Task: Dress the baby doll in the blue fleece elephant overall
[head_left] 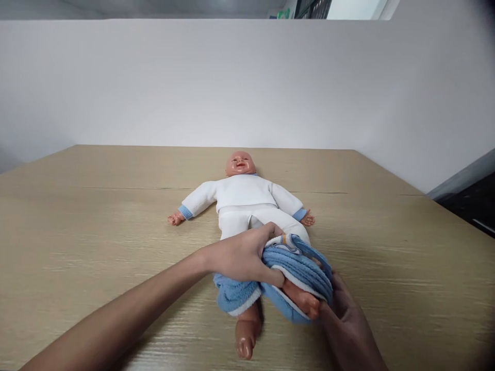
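A baby doll (240, 164) lies on its back on the wooden table, head away from me, in a white top (245, 190) with blue cuffs and white bottoms. Blue pants (299, 268) with white trim are bunched around both lower legs, with a foot (246, 337) out of one leg opening and the other foot (309, 305) showing at the second. My left hand (251, 255) grips the bunched blue cloth from the inner side. On the outer side, my right hand (344, 319) holds the cloth edge by that second foot; its fingers are partly hidden.
The wooden table (96, 232) has a seam across it behind the doll's shoulders. A pale wall (216, 82) stands along the far side. At the right edge, a dark object (472, 196) sits beyond the table.
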Demonstrator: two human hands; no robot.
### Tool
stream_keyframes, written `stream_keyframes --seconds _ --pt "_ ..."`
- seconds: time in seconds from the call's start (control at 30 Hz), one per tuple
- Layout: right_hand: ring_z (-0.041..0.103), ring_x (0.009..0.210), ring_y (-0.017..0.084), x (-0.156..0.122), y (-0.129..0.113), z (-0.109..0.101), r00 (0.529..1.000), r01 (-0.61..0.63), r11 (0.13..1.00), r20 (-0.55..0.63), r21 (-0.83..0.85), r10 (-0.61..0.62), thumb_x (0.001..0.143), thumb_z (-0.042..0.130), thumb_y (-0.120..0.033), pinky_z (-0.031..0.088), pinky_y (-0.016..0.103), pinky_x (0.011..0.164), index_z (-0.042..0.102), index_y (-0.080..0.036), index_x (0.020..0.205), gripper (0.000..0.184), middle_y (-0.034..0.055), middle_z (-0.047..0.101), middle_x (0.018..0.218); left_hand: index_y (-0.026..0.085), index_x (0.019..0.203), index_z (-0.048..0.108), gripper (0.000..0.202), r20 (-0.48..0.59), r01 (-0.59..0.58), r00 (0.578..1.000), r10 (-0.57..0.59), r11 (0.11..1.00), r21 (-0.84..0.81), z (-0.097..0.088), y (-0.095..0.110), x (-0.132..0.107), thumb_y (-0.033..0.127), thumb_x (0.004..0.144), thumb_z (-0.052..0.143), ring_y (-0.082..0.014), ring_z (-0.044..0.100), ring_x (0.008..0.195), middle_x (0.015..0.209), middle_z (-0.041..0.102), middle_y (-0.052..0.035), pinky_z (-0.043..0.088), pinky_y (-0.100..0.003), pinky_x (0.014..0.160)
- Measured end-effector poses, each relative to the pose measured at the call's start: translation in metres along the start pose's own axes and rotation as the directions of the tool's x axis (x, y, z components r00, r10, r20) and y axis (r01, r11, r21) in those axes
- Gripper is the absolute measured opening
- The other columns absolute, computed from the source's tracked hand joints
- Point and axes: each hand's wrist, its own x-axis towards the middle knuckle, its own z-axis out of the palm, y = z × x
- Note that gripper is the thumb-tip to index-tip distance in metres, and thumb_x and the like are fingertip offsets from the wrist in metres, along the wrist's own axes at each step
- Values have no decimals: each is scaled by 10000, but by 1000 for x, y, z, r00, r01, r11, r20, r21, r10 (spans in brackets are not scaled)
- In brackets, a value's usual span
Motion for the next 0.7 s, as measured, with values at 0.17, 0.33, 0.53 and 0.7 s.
stream_keyframes --seconds 0.17,0.33,0.53,0.7 --pt "749 1120 298 16 -27 -10 992 122 991 52 -48 -119 936 808 -447 635 346 876 582 -282 1362 509 108 772 1232 193 1252 618 510 -21 -118 993 118 992 33 -7 -3 -2 261 785 812 -187 626 926 1049 660 4 508 -294 810" --pt "750 1036 310 41 -51 -29 964 140 942 257 -304 -61 993 705 -481 623 362 873 732 -241 1190 312 73 797 1091 175 1086 705 190 50 -227 973 225 973 41 -3 -7 -7 227 907 743 -161 596 858 940 674 8 487 -275 807" --pt "467 1516 488 76 -48 -61 923 208 882 384 -423 -34 758 925 -518 332 633 1287 666 -252 1492 822 134 589 1609 230 1238 691 456 -174 -228 938 301 910 345 9 -19 -25 526 917 822 -272 567 1194 1230 698 -62 411 -412 1110" --pt "651 1179 335 102 -63 -52 845 257 912 532 -319 -53 936 786 -550 536 433 1043 725 -244 1274 460 83 724 1214 250 1281 691 540 -252 -115 940 231 909 401 -3 -31 -45 583 882 838 -338 376 1489 1600 479 -92 301 -486 1274"
